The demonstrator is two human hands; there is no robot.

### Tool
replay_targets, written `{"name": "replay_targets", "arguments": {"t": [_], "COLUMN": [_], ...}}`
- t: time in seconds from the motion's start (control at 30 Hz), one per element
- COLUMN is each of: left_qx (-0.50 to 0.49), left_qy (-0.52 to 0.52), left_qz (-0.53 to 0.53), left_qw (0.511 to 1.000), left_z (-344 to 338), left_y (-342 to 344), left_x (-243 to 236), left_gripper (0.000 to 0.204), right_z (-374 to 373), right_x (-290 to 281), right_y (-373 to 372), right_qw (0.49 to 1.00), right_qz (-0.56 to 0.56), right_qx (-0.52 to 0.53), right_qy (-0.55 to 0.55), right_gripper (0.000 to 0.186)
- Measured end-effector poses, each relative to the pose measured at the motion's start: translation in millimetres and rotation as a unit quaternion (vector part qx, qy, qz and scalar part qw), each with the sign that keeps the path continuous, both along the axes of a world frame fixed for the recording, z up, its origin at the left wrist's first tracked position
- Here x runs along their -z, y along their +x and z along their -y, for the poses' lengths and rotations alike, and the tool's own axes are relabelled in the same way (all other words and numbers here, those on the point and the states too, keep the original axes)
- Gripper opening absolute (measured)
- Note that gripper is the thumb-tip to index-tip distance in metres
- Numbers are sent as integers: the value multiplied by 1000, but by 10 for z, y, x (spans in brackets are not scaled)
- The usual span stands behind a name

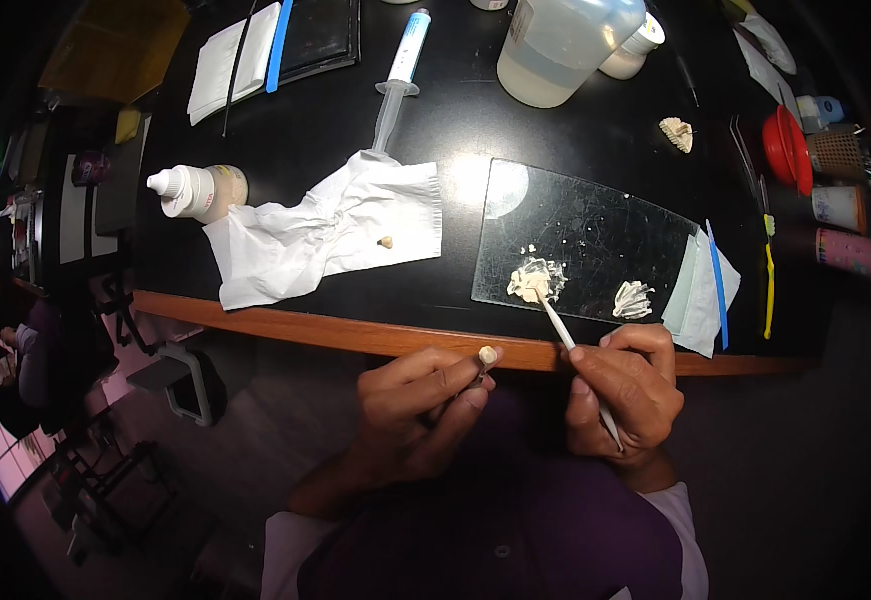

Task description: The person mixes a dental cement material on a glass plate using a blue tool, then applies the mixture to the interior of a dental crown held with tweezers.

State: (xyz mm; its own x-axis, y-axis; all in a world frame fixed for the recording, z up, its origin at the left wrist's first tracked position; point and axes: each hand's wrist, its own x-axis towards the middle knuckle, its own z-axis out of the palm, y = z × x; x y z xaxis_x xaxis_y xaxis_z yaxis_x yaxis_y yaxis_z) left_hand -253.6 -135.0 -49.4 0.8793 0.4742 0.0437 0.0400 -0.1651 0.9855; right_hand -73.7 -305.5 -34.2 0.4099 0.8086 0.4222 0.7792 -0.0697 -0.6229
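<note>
My left hand (420,405), at the table's front edge, grips a small cream piece (487,356) on a short holder, mostly hidden by my fingers. My right hand (625,395) holds a thin white tool (561,330); its tip touches a pile of cream paste (525,283) on a scratched glass slab (535,215). A second smeared pile (633,300) lies on the slab's right part. To the left, a crumpled white tissue (255,255) carries another small cream piece (385,242).
Around them are a white-capped bottle (215,195), syringe (395,95), large jug (550,55), tooth-shaped model (677,134), papers with a blue strip (700,300), yellow tool (768,285), red bowl (785,150). Another person's sleeve (25,355) shows far left; the wooden edge (255,315) crosses in front.
</note>
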Motion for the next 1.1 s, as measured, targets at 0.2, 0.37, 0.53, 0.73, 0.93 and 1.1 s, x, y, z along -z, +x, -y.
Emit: {"name": "replay_targets", "arguments": {"t": [0.2, 0.37, 0.53, 0.73, 0.93, 1.1], "left_qx": [16, 16, 18, 19, 18, 21], "left_qy": [-15, 2, -3, 1, 7, 9], "left_qz": [-28, -42, -55, -65, -60, -69], "left_qw": [999, 999, 998, 998, 998, 997], "left_z": [-25, -32, -45, -47, -42, -50], "left_y": [7, -13, 14, 27, 24, 25], "left_x": [-70, -56, -101, -122, -114, -137], "left_gripper": [31, 32, 32, 32, 33, 34], "right_z": [-7, -64, -63, -56, -59, -59], "right_x": [-37, 82, 80, 86, 97, 120], "right_y": [35, -22, -11, -19, -27, -29], "right_qw": [988, 979, 983, 983, 984, 980], "right_qz": [-105, -100, -81, -81, -76, -79], "right_qx": [-42, -66, -76, -68, -62, -69], "right_qy": [105, 162, 143, 150, 152, 169], "right_gripper": [28, 26, 26, 26, 25, 25]}}
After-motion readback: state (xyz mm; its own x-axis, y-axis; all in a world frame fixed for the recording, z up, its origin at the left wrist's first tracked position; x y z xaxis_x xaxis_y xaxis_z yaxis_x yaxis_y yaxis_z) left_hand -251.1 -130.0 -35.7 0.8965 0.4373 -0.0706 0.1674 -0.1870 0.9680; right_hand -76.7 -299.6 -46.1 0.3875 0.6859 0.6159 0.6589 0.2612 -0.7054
